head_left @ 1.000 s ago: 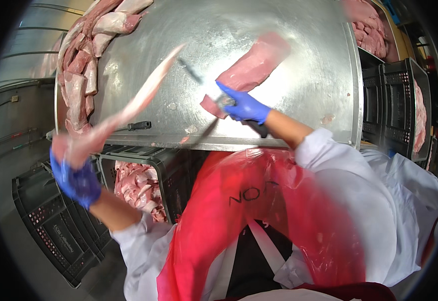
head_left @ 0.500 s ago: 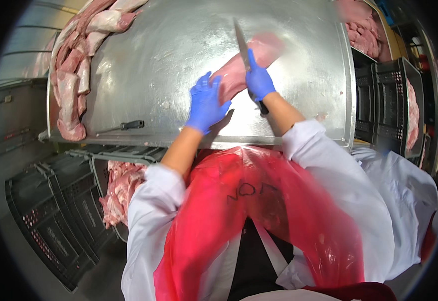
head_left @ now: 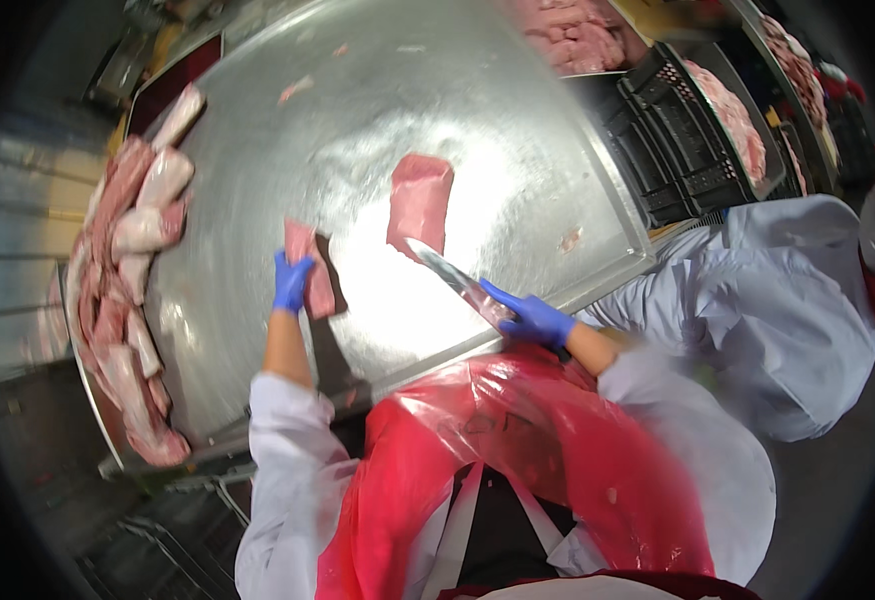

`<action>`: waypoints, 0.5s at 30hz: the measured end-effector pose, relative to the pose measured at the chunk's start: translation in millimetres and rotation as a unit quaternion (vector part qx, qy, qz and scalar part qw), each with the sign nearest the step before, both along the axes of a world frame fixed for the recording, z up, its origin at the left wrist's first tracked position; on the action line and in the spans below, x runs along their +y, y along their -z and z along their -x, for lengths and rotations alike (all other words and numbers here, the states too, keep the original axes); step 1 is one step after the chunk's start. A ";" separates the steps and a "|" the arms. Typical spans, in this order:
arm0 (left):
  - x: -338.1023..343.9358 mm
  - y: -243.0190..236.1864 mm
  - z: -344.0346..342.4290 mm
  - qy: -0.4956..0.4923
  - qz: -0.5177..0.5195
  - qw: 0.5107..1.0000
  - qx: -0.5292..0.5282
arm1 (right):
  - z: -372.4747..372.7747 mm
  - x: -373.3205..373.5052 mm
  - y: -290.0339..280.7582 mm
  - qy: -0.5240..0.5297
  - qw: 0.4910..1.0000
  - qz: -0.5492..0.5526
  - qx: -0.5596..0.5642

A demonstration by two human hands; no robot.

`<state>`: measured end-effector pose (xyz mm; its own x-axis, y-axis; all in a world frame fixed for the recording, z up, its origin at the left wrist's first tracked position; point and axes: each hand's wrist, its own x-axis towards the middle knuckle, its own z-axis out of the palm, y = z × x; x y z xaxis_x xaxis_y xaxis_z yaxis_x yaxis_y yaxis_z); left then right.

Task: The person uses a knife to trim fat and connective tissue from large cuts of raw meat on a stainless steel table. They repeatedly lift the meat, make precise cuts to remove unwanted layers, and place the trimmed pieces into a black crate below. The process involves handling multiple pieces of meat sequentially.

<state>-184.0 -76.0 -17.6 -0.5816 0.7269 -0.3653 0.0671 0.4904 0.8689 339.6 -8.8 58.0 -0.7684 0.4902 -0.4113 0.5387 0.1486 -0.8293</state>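
Observation:
My left hand (head_left: 294, 280), in a blue glove, is closed around the near end of a piece of pink meat (head_left: 317, 284) and holds it tilted above the metal table (head_left: 247, 130), where a dark shadow falls beside it. My right hand (head_left: 535, 320), also gloved in blue, grips a knife (head_left: 447, 272) near the table's front edge. The long blade points forward and left, its tip at the near end of a second pink block of meat (head_left: 422, 200) lying on the table. The knife's handle is mostly hidden by my fingers.
Long pale and pink cuts of meat (head_left: 122, 300) are heaped along the table's left edge. Small scraps (head_left: 297, 88) lie toward the back. At the right stand black crates (head_left: 657, 135) and a container of meat (head_left: 572, 40). Close by on the right is a person in white clothing (head_left: 777, 300).
The single long piece of meat is now in two pieces. My left hand has moved left with one of them. My right hand has drawn the knife back, and the view has turned.

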 end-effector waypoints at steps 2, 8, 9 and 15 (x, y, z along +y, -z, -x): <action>12.7 -24.7 -56.5 -0.006 -0.116 0.944 -0.309 | -51.5 -16.0 13.8 0.137 0.988 -0.019 0.074; 213.7 -142.7 -152.4 0.104 -0.232 0.904 -0.344 | -61.7 27.6 0.7 0.354 0.921 0.084 0.139; 252.9 -189.8 -184.8 0.074 -0.279 0.906 -0.310 | -57.3 39.3 -3.3 0.376 0.913 0.078 0.138; 222.7 -63.7 -247.3 0.265 0.103 0.917 0.280 | -39.3 103.9 43.1 0.443 0.874 0.071 0.186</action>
<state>63.3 146.7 46.2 -0.3056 0.9104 -0.2789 0.7508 0.4106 0.5175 378.9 95.1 14.9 -0.2071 0.9252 -0.3179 0.0796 -0.3080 -0.9481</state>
